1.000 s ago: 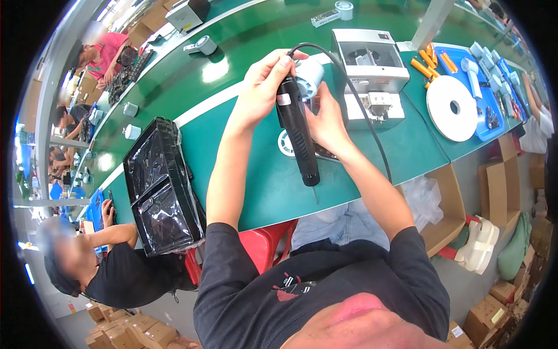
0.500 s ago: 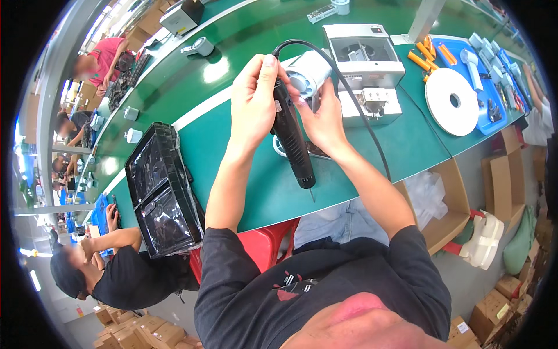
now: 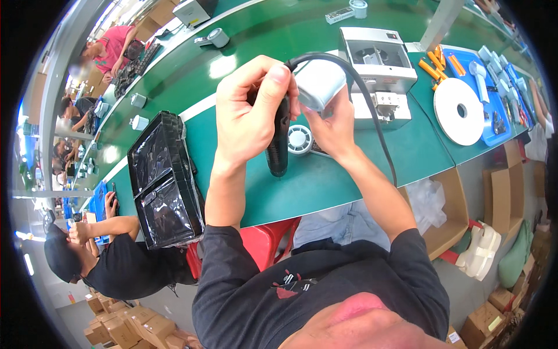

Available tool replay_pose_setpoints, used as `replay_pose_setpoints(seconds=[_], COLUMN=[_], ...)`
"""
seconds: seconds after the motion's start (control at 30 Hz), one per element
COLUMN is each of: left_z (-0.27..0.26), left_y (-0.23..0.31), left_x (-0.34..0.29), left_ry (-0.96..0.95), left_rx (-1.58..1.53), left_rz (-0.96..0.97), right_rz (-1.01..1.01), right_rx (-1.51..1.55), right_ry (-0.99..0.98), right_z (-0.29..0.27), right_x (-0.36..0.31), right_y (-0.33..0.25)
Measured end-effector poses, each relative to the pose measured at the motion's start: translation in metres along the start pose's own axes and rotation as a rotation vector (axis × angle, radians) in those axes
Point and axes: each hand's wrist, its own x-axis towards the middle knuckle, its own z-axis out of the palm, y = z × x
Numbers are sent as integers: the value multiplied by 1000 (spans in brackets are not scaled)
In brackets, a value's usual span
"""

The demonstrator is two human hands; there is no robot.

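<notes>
My left hand (image 3: 251, 113) is closed around a black electric screwdriver (image 3: 279, 142), which points down toward the green bench; its cable (image 3: 372, 110) loops over the top to the right. In my right hand (image 3: 332, 125) is a pale blue-white cylindrical housing (image 3: 321, 82), tilted, with my fingers under its right side. The left fingertips come close to the housing; whether they touch it I cannot tell. Below the hands, a round light-blue grille part (image 3: 300, 139) lies on the bench, beside a dark piece partly hidden by my right wrist.
At left stands a black plastic-lined tray (image 3: 164, 177). A grey-white machine (image 3: 378, 70) stands behind my right hand. Farther right are a white reel (image 3: 459, 111), orange handles (image 3: 431, 67) and a blue tray (image 3: 495, 125) of parts. A co-worker (image 3: 133, 262) sits at left; an open carton (image 3: 450, 224) is below the bench edge.
The housing has turned, so its slotted end no longer shows. The screwdriver has swung more upright, its lower end shifting left and away from me. The grille part is now more exposed.
</notes>
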Motion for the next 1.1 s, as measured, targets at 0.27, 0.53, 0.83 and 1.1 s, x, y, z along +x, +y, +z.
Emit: replay_pose_setpoints(seconds=[0.27,0.53,0.83,1.1], left_z=[-2,18,45,22], left_y=[-2,-12,-24,-26], left_x=[-3,-14,-27,-13], left_ry=[-25,-62,81,210], left_rx=[309,255,615,585], left_rz=[119,35,293,566], right_rz=[62,93,184,94], right_rx=[111,180,228,151], right_ry=[84,53,48,91], right_z=[2,-2,-15,-13], right_x=[0,-4,-6,19], right_y=[10,4,24,19])
